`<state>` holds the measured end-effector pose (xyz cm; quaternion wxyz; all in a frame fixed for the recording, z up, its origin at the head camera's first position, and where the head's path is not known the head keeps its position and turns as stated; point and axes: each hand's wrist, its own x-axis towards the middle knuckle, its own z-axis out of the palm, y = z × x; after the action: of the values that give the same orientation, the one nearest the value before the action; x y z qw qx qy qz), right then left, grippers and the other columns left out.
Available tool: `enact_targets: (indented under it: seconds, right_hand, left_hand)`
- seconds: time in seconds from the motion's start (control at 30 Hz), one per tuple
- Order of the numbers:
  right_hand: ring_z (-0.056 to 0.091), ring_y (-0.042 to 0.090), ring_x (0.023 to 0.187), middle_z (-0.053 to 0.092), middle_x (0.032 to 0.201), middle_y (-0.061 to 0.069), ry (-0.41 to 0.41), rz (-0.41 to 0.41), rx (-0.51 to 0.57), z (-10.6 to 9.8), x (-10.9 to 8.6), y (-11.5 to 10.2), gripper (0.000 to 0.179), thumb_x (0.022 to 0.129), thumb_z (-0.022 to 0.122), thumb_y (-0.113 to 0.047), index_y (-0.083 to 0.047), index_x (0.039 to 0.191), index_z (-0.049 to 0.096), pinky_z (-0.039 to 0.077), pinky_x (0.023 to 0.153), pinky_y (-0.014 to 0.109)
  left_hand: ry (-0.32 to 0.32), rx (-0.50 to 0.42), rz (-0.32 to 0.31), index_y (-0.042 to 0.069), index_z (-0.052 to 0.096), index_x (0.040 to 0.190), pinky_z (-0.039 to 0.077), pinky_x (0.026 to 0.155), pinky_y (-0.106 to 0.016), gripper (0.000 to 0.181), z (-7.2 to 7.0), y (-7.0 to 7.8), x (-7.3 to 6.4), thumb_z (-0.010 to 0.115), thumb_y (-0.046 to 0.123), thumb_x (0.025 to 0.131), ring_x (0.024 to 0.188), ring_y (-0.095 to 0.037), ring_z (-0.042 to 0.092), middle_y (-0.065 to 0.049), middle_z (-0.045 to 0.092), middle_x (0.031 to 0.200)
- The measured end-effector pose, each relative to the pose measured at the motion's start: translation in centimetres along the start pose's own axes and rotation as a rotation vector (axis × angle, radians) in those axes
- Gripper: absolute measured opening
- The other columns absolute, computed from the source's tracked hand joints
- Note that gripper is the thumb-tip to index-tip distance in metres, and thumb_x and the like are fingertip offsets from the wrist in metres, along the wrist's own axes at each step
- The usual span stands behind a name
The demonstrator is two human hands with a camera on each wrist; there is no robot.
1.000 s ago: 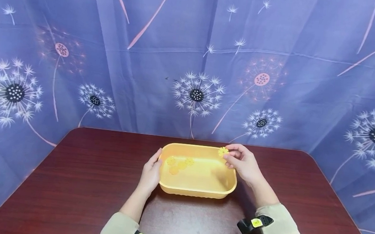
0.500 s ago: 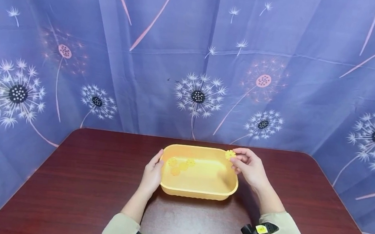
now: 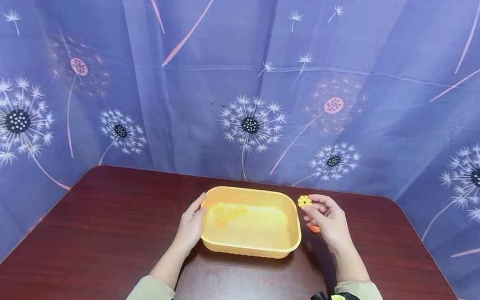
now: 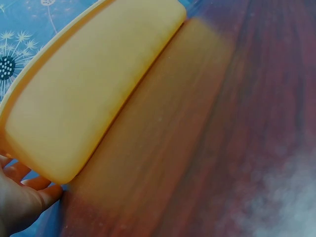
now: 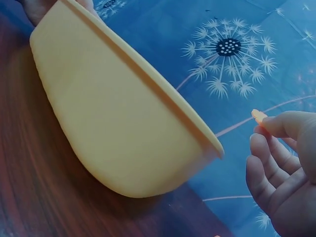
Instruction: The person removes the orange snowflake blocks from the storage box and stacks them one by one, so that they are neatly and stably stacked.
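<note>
A yellow plastic basin [image 3: 252,251] stands on the table. My left hand [image 3: 190,224] grips its left end, the fingers bent against the outer wall in the left wrist view. Several yellow flower-shaped plastic discs [image 3: 222,221] lie inside, at the basin's left. Just beyond the right rim, my right hand [image 3: 329,224] pinches a notched yellow disc [image 3: 304,202] between thumb and index finger. Edge-on in the right wrist view, that held disc [image 5: 258,117] pokes out past the thumb. An orange piece [image 3: 315,228] shows under the right hand's fingers, partly hidden by them.
The dark red-brown wooden table [image 3: 108,234] extends on both sides of the basin. A blue curtain [image 3: 193,93] with dandelion prints hangs behind its far edge. Black straps with yellow labels sit on both wrists.
My right hand has moved right with the yellow disc, from over the basin's far right corner to outside the rim. The orange piece has come into sight. My left hand stays on the basin.
</note>
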<state>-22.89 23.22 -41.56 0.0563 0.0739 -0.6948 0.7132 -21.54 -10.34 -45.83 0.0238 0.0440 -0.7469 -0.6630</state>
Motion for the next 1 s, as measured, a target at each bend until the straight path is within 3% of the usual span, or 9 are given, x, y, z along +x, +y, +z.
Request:
enact_targets:
  seconds: [0.43, 1.0]
  right_hand:
    - [0.064, 0.008, 0.06, 0.07, 0.077, -0.008, 0.039, 0.006, 0.011, -1.4, -0.2, 0.1, 0.026, 0.087, 0.064, -0.001, -0.001, 0.111, 0.053, 0.055, 0.055, 0.024]
    - [0.065, 0.008, 0.061, 0.071, 0.08, -0.007, 0.07, 0.038, 0.033, -2.3, -0.1, 1.1, 0.025, 0.088, 0.065, -0.004, -0.005, 0.111, 0.055, 0.055, 0.055, 0.021]
  left_hand:
    - [-0.011, 0.008, -0.002, 0.021, 0.034, 0.148, 0.031, 0.112, -0.044, 0.047, -0.1, 0.2, 0.0, 0.035, 0.017, 0.101, 0.141, -0.021, 0.027, 0.0, 0.029, 0.155]
    - [-0.011, 0.002, -0.005, 0.021, 0.033, 0.148, 0.036, 0.109, -0.045, 0.047, -0.1, 0.2, -0.2, 0.034, 0.017, 0.102, 0.139, -0.022, 0.031, -0.001, 0.029, 0.155]
